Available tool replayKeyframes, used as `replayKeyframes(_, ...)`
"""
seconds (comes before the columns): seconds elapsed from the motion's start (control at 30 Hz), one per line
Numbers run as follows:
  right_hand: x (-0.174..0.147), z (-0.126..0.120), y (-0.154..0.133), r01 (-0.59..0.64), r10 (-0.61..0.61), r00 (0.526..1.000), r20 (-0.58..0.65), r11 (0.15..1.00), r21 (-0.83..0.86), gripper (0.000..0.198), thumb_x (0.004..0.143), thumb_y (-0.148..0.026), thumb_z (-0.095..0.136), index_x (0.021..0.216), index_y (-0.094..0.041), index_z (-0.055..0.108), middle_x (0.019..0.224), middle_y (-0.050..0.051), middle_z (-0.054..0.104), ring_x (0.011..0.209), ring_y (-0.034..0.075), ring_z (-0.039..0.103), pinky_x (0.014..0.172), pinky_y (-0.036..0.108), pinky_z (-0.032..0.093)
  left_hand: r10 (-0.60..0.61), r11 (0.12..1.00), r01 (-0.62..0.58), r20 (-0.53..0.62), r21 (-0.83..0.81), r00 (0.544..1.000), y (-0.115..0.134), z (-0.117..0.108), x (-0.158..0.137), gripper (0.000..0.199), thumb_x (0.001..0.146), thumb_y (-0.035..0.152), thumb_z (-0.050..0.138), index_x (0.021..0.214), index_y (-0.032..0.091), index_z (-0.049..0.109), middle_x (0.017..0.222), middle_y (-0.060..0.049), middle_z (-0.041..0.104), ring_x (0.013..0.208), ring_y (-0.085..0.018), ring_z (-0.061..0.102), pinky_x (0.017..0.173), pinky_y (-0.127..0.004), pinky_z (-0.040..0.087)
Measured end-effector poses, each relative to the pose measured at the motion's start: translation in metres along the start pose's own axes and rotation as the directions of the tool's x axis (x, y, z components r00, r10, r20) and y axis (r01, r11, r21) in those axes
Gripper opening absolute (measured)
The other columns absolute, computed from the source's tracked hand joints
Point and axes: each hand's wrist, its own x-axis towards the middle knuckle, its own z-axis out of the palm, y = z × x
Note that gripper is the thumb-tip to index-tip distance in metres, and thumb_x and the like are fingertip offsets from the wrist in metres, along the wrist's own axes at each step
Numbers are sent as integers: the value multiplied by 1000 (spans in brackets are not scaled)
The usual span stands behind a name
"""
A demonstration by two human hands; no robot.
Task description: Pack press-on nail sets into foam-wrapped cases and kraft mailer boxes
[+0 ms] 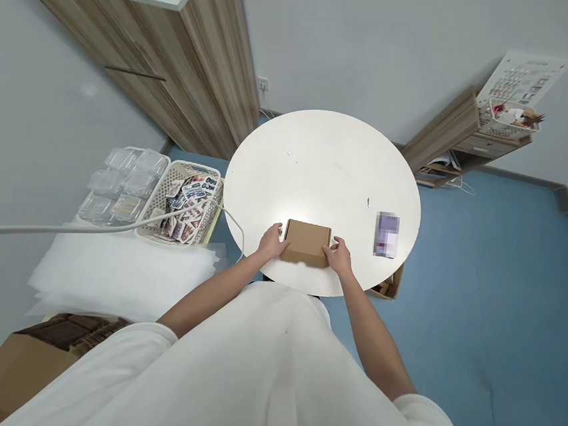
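Observation:
A small brown cardboard box [308, 237] lies closed on the white oval table [330, 150], close to its near edge. My left hand [272, 241] is at the box's left end, with the thumb against the near left corner and the fingers bent. At the opposite end, my right hand [339, 255] has its thumb on the near right corner and its fingers curled beside the box. Between them the two hands grip the box. To the right on the table lies a purple and white item [386, 235], blurred out so its kind cannot be told.
Left of the table stand a white basket of printed cards or stickers [189, 204], clear plastic cases [129, 181] and a stack of white sheets [122, 271]. A white cable [163, 217] crosses toward the table edge. An open carton [388, 287] sits below the table's right side.

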Motion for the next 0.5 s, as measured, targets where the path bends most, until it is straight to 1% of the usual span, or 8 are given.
replayKeyframes(0.1, 2, 5, 1, -6, 6, 1000, 8, 1000, -6, 54, 76, -40, 50, 125, -21, 40, 94, 4, 60, 86, 18, 57, 70, 27, 41, -19, 1000, 19, -2, 16, 1000, 1, 5, 3, 58, 72, 28, 58, 124, 16, 38, 112, -10, 56, 105, -22, 53, 84, -32, 42)
replayKeyframes(0.17, 0, 6, 2, 14, -14, 1000, -9, 1000, 1, 53, 77, -40, 48, 125, -21, 40, 99, 5, 59, 88, 19, 56, 74, 29, 42, 4, 1000, -3, -18, 9, 1000, -1, 8, 3, 56, 73, 29, 56, 124, 15, 38, 114, -11, 56, 105, -22, 53, 84, -32, 42)
replayKeyframes(0.23, -6, 4, 6, 75, -74, 996, -52, 997, 11, 54, 77, -42, 46, 127, -20, 38, 108, 8, 57, 97, 21, 54, 80, 33, 42, 58, 998, -58, -39, 2, 998, -5, 9, 0, 54, 75, 32, 54, 124, 15, 40, 117, -12, 54, 108, -23, 51, 88, -34, 41)
replayKeyframes(0.3, -14, 2, 12, 170, -169, 983, -74, 986, 6, 56, 78, -44, 45, 128, -19, 37, 119, 10, 52, 109, 23, 49, 89, 37, 39, 112, 994, -112, -37, 3, 993, -11, 9, -6, 52, 77, 34, 51, 124, 17, 41, 122, -12, 52, 113, -25, 47, 93, -38, 37)
replayKeyframes(0.33, -19, 2, 15, 216, -216, 974, -62, 976, -6, 57, 78, -45, 45, 129, -20, 36, 123, 11, 50, 113, 24, 46, 92, 38, 36, 132, 991, -132, -22, 5, 991, -15, 9, -10, 51, 77, 34, 50, 125, 18, 41, 124, -11, 50, 116, -26, 45, 96, -40, 35)
replayKeyframes(0.4, -28, 2, 22, 284, -284, 959, 8, 957, -49, 59, 77, -47, 47, 130, -21, 35, 126, 10, 48, 117, 25, 43, 96, 42, 32, 164, 986, -165, 35, 7, 986, -22, 9, -18, 53, 75, 30, 50, 127, 20, 40, 129, -10, 48, 120, -27, 41, 98, -42, 32)
replayKeyframes(0.47, -36, 5, 28, 336, -330, 941, 73, 938, -92, 66, 74, -46, 52, 132, -23, 31, 127, 9, 49, 117, 27, 43, 99, 46, 28, 209, 978, -210, 84, 1, 974, -27, 9, -25, 59, 70, 23, 52, 128, 23, 39, 128, -8, 49, 120, -28, 41, 99, -43, 31)
replayKeyframes(0.5, -38, 8, 30, 356, -347, 933, 93, 929, -104, 71, 72, -45, 54, 134, -24, 27, 127, 9, 49, 117, 27, 43, 100, 47, 26, 225, 974, -225, 89, -2, 970, -27, 9, -27, 63, 68, 19, 53, 129, 23, 38, 127, -8, 50, 119, -28, 41, 99, -43, 31)
